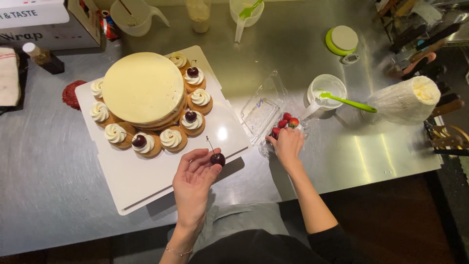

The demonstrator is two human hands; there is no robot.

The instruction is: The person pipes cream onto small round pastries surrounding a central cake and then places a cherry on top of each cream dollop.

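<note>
We note the left hand [193,182] pinching a dark cherry [218,159], stem pointing to the upper left, toward the cake [143,88]. The right hand [287,145], right of centre, closes its fingers on strawberries [286,121] in the clear container [261,110].

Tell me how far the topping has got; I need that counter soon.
Done: three cream-topped cookies around the cake carry cherries. In hand: the left hand holds another cherry; the right hand reaches into the strawberry box. Left: about six swirls remain bare.
</note>
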